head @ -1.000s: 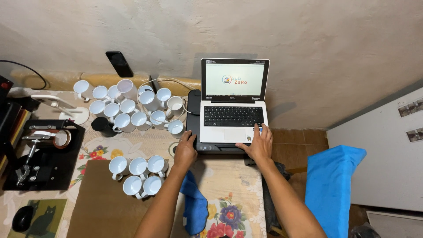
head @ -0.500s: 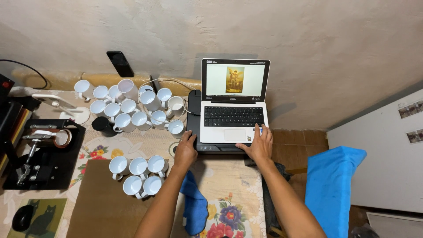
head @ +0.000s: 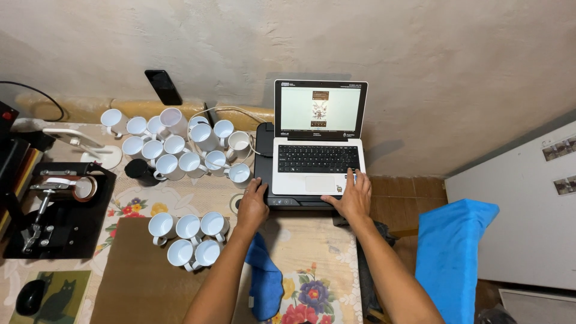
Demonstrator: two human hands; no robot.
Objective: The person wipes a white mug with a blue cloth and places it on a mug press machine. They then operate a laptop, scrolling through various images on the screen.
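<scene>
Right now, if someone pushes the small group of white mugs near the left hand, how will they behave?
The five white mugs look rigid and probably fragile. Standing upright and close together, they would likely knock each other. On the brown mat they probably slide poorly and might tip.

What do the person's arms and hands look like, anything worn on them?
Both forearms are bare, with no sleeves in view. The left hand and right hand show no gloves, watch or bracelets. Any rings are too small to tell.

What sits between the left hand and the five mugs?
Nothing: in the head view, only bare tablecloth separates the left hand from the five mugs.
</scene>
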